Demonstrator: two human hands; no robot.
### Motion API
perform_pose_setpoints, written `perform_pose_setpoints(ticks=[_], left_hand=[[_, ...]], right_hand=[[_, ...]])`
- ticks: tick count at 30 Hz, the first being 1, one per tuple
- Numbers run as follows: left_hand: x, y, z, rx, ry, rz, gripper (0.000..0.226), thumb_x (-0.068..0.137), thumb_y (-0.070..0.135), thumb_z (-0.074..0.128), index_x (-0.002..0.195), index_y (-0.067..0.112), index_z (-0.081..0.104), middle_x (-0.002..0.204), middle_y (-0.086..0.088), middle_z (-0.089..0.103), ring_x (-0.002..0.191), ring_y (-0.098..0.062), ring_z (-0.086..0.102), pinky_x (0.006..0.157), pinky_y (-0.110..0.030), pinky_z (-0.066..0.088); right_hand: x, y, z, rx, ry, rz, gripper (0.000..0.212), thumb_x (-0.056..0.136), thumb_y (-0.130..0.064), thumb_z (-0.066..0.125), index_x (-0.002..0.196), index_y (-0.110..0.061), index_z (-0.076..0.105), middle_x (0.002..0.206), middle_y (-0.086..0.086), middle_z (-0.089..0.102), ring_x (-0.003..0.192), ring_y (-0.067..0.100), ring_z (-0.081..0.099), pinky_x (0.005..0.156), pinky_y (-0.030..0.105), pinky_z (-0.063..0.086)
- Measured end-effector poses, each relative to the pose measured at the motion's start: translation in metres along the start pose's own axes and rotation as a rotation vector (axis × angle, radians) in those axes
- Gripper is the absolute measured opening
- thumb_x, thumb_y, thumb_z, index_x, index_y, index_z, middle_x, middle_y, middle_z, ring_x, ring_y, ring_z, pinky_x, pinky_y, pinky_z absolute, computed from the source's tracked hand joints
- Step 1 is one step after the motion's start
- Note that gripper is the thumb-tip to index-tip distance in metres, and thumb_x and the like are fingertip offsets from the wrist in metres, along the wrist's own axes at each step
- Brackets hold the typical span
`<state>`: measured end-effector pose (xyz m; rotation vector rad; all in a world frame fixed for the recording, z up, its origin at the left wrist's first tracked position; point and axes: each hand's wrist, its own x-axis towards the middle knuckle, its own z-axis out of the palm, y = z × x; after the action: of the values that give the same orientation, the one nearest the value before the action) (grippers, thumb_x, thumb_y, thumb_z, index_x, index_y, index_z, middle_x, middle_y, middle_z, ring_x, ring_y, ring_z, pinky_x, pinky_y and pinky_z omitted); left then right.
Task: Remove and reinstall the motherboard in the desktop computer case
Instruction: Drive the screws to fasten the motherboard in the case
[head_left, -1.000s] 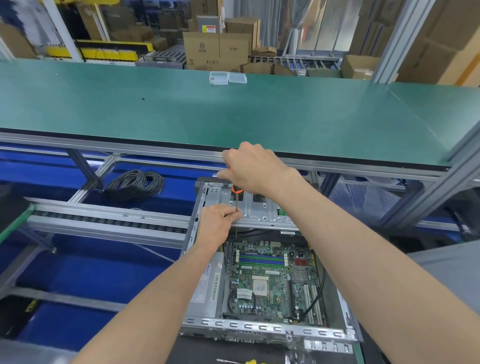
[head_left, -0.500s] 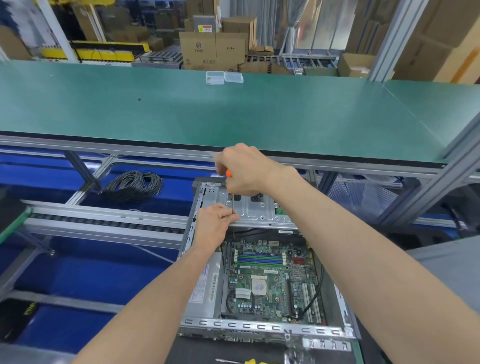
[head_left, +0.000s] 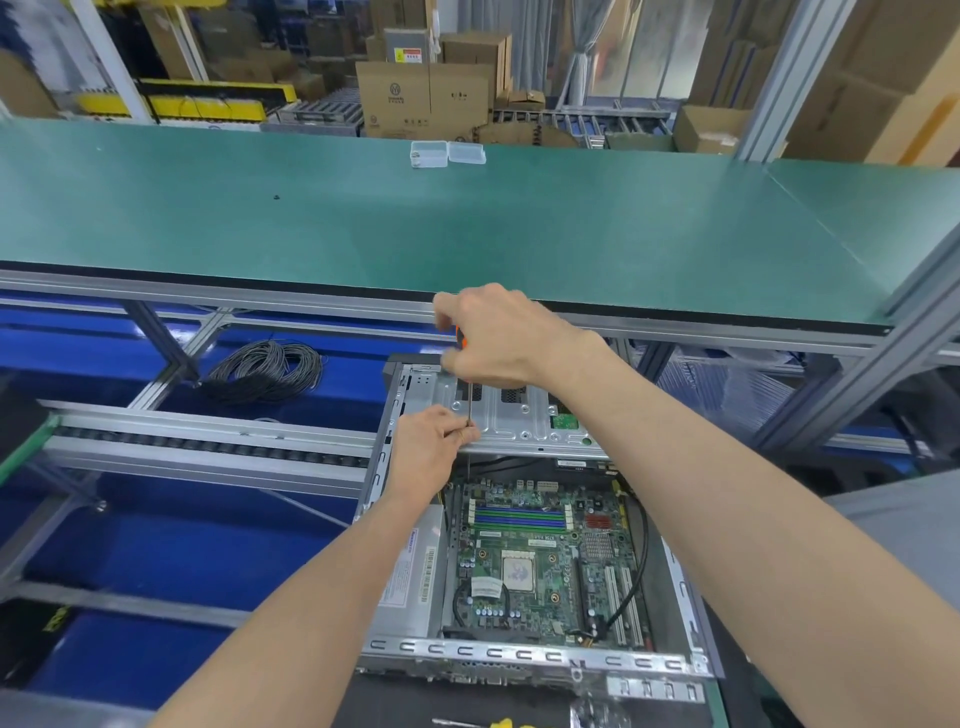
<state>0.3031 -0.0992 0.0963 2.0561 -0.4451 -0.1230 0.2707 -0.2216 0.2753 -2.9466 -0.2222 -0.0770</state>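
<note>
An open desktop computer case lies flat in front of me, and a green motherboard sits inside it. My right hand grips the orange and black handle of a screwdriver that stands upright over the case's far left part. My left hand pinches the thin shaft low down, next to the silver drive bay plate. The tip runs down behind that plate to the board's far left corner and is hard to see.
A silver power supply fills the case's left side. A black cable loops over the board's right. A green bench with two clear plastic boxes lies beyond. A coil of grey wire lies left. A yellow tool lies near me.
My right hand has risen a little with the screwdriver handle and turned on it. My left hand has stayed on the shaft.
</note>
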Motion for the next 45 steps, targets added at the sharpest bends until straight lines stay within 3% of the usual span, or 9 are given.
perform_pose_setpoints(ticks=[2, 9, 14, 21, 26, 32, 38, 42, 45], left_hand=[[0.000, 0.000, 0.000, 0.004, -0.001, 0.012, 0.008, 0.085, 0.011, 0.077, 0.091, 0.011, 0.081, 0.083, 0.008, 0.070, 0.073, 0.007, 0.062, 0.073, -0.004, 0.041], [-0.001, 0.000, -0.001, 0.023, -0.004, 0.031, 0.008, 0.085, 0.011, 0.077, 0.091, 0.009, 0.081, 0.085, 0.006, 0.070, 0.072, 0.008, 0.062, 0.074, -0.003, 0.043], [-0.001, 0.000, 0.000, 0.014, -0.002, 0.021, 0.009, 0.086, 0.010, 0.076, 0.093, 0.010, 0.081, 0.084, 0.008, 0.070, 0.072, 0.007, 0.062, 0.074, -0.002, 0.041], [0.000, -0.002, 0.000, 0.021, -0.009, 0.011, 0.007, 0.085, 0.012, 0.077, 0.091, 0.010, 0.080, 0.087, 0.005, 0.071, 0.079, 0.002, 0.065, 0.075, -0.005, 0.044], [0.001, -0.003, 0.001, 0.021, -0.007, 0.010, 0.007, 0.086, 0.012, 0.076, 0.092, 0.010, 0.081, 0.084, 0.009, 0.069, 0.077, 0.005, 0.063, 0.075, -0.002, 0.042], [0.001, -0.004, 0.000, 0.044, -0.010, 0.027, 0.006, 0.086, 0.014, 0.077, 0.090, 0.012, 0.081, 0.088, 0.006, 0.071, 0.078, 0.003, 0.064, 0.075, -0.004, 0.043], [0.002, -0.005, 0.001, 0.058, -0.022, 0.035, 0.007, 0.087, 0.013, 0.076, 0.089, 0.008, 0.080, 0.089, 0.001, 0.071, 0.083, -0.009, 0.067, 0.082, -0.013, 0.047], [0.002, -0.006, 0.001, 0.055, -0.017, 0.031, 0.005, 0.086, 0.012, 0.077, 0.086, 0.008, 0.080, 0.088, 0.003, 0.070, 0.080, 0.000, 0.065, 0.079, -0.006, 0.044], [0.003, -0.007, 0.002, 0.028, -0.018, 0.018, 0.005, 0.085, 0.012, 0.077, 0.088, 0.010, 0.080, 0.088, 0.004, 0.069, 0.076, 0.007, 0.063, 0.077, -0.004, 0.042]], right_hand=[[0.002, 0.001, 0.002, -0.139, 0.033, 0.102, 0.036, 0.095, -0.053, 0.053, 0.094, -0.017, 0.046, 0.074, -0.001, 0.033, 0.076, 0.031, 0.043, 0.068, 0.038, 0.034], [0.004, -0.003, -0.003, -0.025, -0.096, -0.018, 0.025, 0.076, -0.010, 0.057, 0.101, -0.014, 0.062, 0.095, 0.003, 0.055, 0.091, 0.029, 0.056, 0.066, 0.032, 0.041], [0.003, -0.002, -0.002, -0.185, 0.004, 0.120, 0.037, 0.098, -0.053, 0.050, 0.102, -0.017, 0.055, 0.084, 0.003, 0.037, 0.081, 0.031, 0.044, 0.069, 0.039, 0.034], [0.004, -0.003, -0.004, -0.003, -0.073, -0.045, 0.019, 0.077, -0.008, 0.057, 0.094, -0.013, 0.064, 0.083, -0.004, 0.051, 0.084, 0.024, 0.053, 0.055, 0.024, 0.035], [0.005, -0.004, 0.002, -0.113, 0.018, 0.092, 0.030, 0.096, -0.043, 0.054, 0.096, -0.014, 0.051, 0.075, 0.001, 0.032, 0.078, 0.032, 0.045, 0.067, 0.039, 0.036], [0.005, -0.003, -0.002, -0.011, -0.068, -0.030, 0.019, 0.077, -0.004, 0.058, 0.092, -0.017, 0.061, 0.084, -0.001, 0.054, 0.086, 0.027, 0.055, 0.065, 0.030, 0.041], [0.003, -0.001, 0.003, -0.142, 0.047, 0.114, 0.035, 0.095, -0.052, 0.054, 0.093, -0.017, 0.052, 0.081, 0.002, 0.038, 0.078, 0.031, 0.046, 0.068, 0.039, 0.033], [0.007, -0.004, 0.002, -0.065, -0.008, 0.013, 0.014, 0.086, -0.012, 0.055, 0.098, -0.013, 0.061, 0.088, 0.005, 0.052, 0.090, 0.034, 0.055, 0.067, 0.033, 0.043], [0.003, 0.001, -0.002, 0.016, -0.050, -0.042, 0.020, 0.077, -0.010, 0.060, 0.096, -0.017, 0.062, 0.084, -0.004, 0.051, 0.086, 0.025, 0.051, 0.060, 0.027, 0.036]])
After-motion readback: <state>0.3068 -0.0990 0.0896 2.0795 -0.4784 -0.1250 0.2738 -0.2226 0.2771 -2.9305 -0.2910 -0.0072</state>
